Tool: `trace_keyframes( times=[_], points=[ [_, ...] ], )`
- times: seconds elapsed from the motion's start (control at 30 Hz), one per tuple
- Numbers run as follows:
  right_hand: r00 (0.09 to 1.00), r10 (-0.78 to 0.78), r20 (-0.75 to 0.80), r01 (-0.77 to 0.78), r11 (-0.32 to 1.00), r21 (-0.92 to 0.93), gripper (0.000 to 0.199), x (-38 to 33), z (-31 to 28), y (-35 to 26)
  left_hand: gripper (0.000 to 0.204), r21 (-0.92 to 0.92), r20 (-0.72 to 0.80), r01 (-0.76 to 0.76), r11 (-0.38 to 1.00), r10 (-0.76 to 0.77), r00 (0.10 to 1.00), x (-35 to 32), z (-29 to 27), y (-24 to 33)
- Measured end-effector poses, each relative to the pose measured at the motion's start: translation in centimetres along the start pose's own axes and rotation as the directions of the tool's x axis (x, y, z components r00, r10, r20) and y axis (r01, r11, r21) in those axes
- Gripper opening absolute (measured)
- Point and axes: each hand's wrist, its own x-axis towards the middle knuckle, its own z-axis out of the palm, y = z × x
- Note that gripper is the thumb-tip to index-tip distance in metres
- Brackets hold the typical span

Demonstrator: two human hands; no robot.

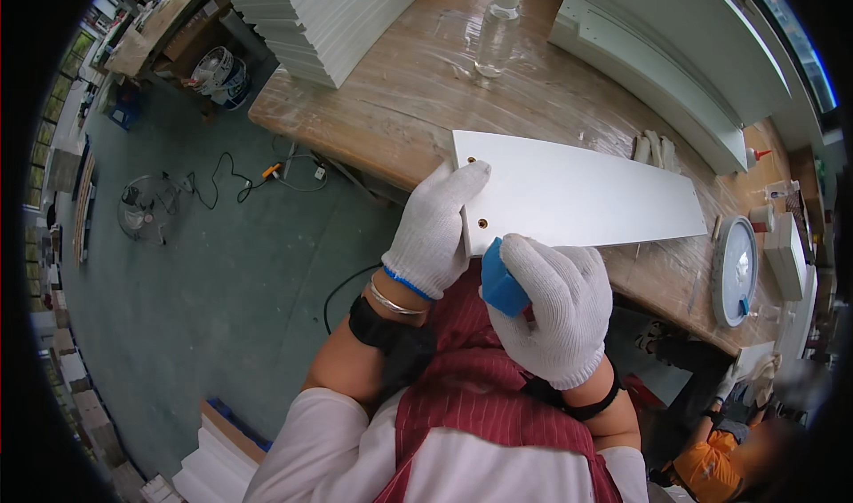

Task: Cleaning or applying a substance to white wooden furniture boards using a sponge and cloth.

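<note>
A long white panel (577,192) lies over the front edge of the table, with two brass-coloured holes near its left end. In a white knit glove, my left hand (435,223) grips that end, thumb on top and the other fingers hidden beneath. My right hand (560,303), gloved the same way, pinches a blue block (504,279) that looks like a sponge or sanding block. The block is held by the panel's near left corner; whether it touches the edge I cannot tell.
On the plastic-covered table (391,103) stand a clear bottle (498,32), a stack of white panels (329,14) and larger white boards (657,67). A round lid (736,272) lies at the right. A floor fan (147,208) and cables are at left; another person (711,459) works at lower right.
</note>
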Motion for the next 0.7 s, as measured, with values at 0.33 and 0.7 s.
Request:
trace_keyframes(
  times=[0.33,0.7],
  points=[
    [0.988,0.067,-0.139,-0.082,0.991,-0.104,0.058,-1.4,-2.0,-0.9,0.033,-0.041,-0.006,-0.018,0.999,0.018,1.0,-1.8,1.5,-0.4],
    [0.713,0.652,0.259,0.017,-0.385,0.923,0.05,-12.5,-0.6,6.9,0.065,0.023,0.15,-0.103,0.994,0.099,0.984,-3.1,0.0,-2.3]
  ],
)
